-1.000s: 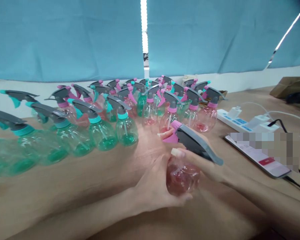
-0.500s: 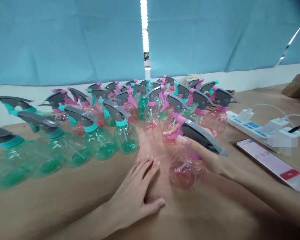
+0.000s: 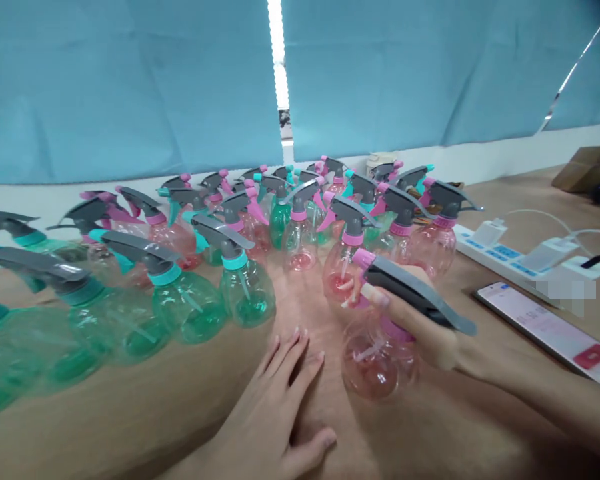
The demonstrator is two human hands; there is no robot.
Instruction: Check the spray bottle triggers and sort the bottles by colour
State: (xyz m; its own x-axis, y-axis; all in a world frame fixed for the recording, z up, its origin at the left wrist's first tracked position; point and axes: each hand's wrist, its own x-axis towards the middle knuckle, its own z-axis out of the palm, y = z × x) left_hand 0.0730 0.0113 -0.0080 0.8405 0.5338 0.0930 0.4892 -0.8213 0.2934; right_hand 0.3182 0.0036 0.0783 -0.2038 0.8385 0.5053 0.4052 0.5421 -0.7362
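My right hand [image 3: 430,330] is closed around the neck and trigger of a pink spray bottle [image 3: 373,370] with a grey head, its pink nozzle facing away to the left. The bottle looks upright at the table surface. My left hand [image 3: 270,410] lies flat on the table, fingers spread, apart from any bottle. Closest beyond it is a green spray bottle [image 3: 247,297] with a turquoise collar. Another pink spray bottle [image 3: 343,270] stands just behind the held one. Part of my right fingers is hidden by the grey spray head.
Several green bottles [image 3: 187,313] line the left side, with more pink and green ones behind. At right are a white power strip [image 3: 505,260] with plugs, a phone [image 3: 545,333] and a brown box [image 3: 587,170]. Blue cloth [image 3: 180,80] hangs at the back.
The camera view has shifted slightly, so most nearby things sit a little lower in the picture. My right hand keeps its hold on the pink spray bottle; my left hand stays flat.
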